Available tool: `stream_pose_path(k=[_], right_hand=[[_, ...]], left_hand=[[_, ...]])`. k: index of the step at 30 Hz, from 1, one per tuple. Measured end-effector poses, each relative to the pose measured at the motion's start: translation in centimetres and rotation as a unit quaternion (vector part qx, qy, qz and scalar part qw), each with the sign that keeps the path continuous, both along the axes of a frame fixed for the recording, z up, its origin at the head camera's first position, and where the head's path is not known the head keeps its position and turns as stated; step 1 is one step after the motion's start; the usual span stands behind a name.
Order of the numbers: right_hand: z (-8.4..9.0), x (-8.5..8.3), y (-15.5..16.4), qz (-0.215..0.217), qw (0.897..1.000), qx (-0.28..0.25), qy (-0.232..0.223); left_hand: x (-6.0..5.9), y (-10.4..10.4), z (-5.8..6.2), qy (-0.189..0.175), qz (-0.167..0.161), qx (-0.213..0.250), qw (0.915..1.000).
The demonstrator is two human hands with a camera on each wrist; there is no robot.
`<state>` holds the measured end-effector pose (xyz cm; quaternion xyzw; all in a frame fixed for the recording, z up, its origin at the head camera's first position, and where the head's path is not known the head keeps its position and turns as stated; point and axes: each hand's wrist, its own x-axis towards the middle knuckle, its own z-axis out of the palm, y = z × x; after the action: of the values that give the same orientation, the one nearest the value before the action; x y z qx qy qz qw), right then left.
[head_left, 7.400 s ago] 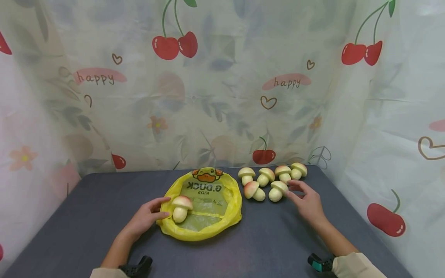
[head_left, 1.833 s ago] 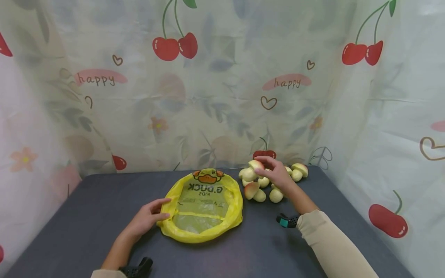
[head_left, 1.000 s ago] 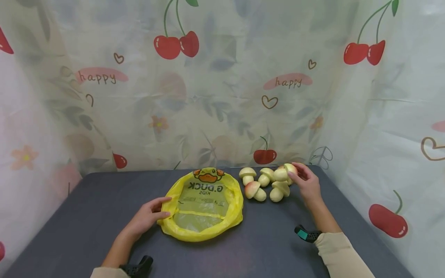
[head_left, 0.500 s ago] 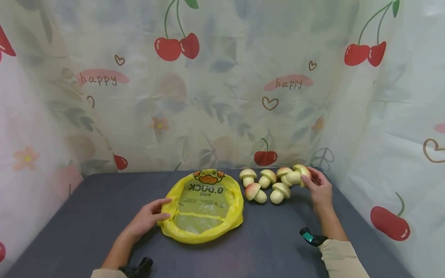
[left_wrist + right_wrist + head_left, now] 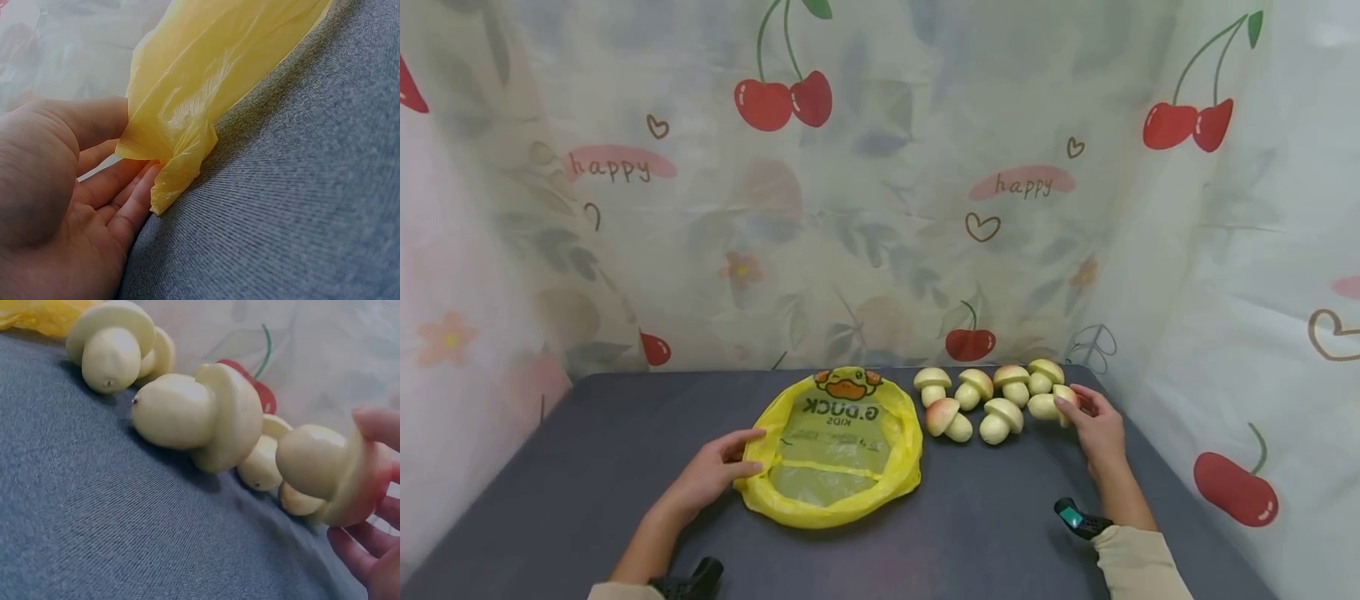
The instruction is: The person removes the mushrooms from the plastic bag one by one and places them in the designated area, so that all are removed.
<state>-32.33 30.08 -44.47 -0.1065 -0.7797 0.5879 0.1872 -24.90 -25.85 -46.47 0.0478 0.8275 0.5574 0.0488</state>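
My left hand [image 5: 703, 479] holds the left rim of a yellow plastic bag [image 5: 827, 514] whose round mouth is spread wide. A G.DUCK print shows inside. In the left wrist view, the bag's thin edge [image 5: 178, 94] runs between the thumb and the fingers. At the right, my right hand [image 5: 1102, 429] grips a toy mushroom [image 5: 1045, 407] by its reddish cap, its pale stem pointing left. The right wrist view shows this mushroom [image 5: 309, 459] with fingers round its cap; whether it touches the table is hard to tell.
Several more toy mushrooms, one of them a front one [image 5: 1000, 421], lie grouped between the bag and my right hand. The dark grey tabletop [image 5: 940, 533] ends at a cherry-patterned curtain [image 5: 865, 208], which also hangs along both sides.
The mushroom seen in the bag earlier is out of it. My right hand has carried a mushroom rightward past the group and lowered it at the group's right end. My left hand stays at the rim.
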Motion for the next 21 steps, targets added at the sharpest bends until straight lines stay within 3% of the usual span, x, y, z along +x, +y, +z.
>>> stream_pose_path(k=[10, 21], right_hand=[[-0.78, -0.08, 0.0, 0.031, 0.997, 0.043, -0.06], [-0.97, -0.26, -0.63, 0.045, 0.996, 0.046, -0.068]], left_hand=[[0.2, 0.07, -0.26, -0.006, 0.002, 0.001, 1.0], [0.16, 0.06, -0.05, 0.007, 0.006, -0.001, 1.0]])
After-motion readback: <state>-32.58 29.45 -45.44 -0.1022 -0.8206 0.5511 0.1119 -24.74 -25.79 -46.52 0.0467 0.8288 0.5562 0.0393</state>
